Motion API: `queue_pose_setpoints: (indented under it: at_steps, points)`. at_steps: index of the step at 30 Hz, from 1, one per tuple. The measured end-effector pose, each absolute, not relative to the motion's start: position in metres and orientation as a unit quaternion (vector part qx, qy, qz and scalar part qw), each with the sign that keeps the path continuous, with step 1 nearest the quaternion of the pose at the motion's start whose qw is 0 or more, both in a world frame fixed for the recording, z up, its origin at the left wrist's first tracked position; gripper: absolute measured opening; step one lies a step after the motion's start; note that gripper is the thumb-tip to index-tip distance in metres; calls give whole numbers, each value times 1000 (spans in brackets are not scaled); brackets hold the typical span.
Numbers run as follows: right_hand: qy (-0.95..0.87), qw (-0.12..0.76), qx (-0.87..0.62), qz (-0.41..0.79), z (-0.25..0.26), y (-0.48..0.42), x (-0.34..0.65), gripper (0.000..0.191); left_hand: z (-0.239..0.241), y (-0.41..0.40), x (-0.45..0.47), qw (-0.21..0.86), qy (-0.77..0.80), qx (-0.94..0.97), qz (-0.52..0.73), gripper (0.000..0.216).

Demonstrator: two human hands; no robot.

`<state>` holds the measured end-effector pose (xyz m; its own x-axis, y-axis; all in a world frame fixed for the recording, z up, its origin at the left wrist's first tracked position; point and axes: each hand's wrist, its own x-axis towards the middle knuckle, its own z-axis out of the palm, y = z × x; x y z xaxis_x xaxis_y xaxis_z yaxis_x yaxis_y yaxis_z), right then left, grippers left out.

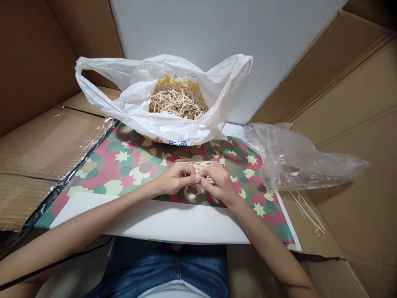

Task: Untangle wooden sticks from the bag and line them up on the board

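Observation:
A small pile of thin, straight, pale sticks (200, 165) lies on the patterned sheet, partly covered by my fingers. Just at its near side, my left hand (176, 179) is closed in a pinch, thumb pointing right. My right hand (219, 183) pinches from the other side, and the two sets of fingertips meet. Whatever is between them is too small or hidden to name. Behind the pile stands a white plastic bag (130, 105), its mouth wide and its handles raised. Inside it is a heap of short, pale, twig-like pieces (178, 100).
A camouflage-patterned sheet (105, 165) covers the work surface, with white paper (173, 219) along its near edge. A clear plastic bag (297, 161) lies crumpled at the right, near several loose curled strands (308, 213). Cardboard walls (350, 136) rise on both sides.

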<state>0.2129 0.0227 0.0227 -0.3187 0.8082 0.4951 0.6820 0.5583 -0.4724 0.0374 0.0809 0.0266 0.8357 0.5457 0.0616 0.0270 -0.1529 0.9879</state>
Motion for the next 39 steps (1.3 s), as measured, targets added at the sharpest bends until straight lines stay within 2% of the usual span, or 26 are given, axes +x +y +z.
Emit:
queue_pose_setpoints:
  at_steps: [3,7,14,17,22,24,31,39]
  points:
    - [-770,394,-470,174,26,21,213,19,29,81,37,670,192,688,202,29]
    - [-712,441,-481,259,27,18,211,19,33,80,37,684,215,662,220,30]
    - [-642,495,-509,290,20,14,208,18,36,78,36,677,212,656,256,32]
    - [-702,460,-480,256,21,16,211,18,38,80,32,636,196,708,235,33]
    - [-818,388,-404,129,20,20,215,15,40,86,23,535,223,776,249,29]
    - [-833,367,-404,91,17,20,214,14,39,85,24,551,228,764,249,23]
    - [-849,313,-422,-41,11,21,215,14,30,72,40,725,200,617,233,13]
    - [-835,367,-410,-1,12,22,211,16,24,72,41,733,224,583,268,4]
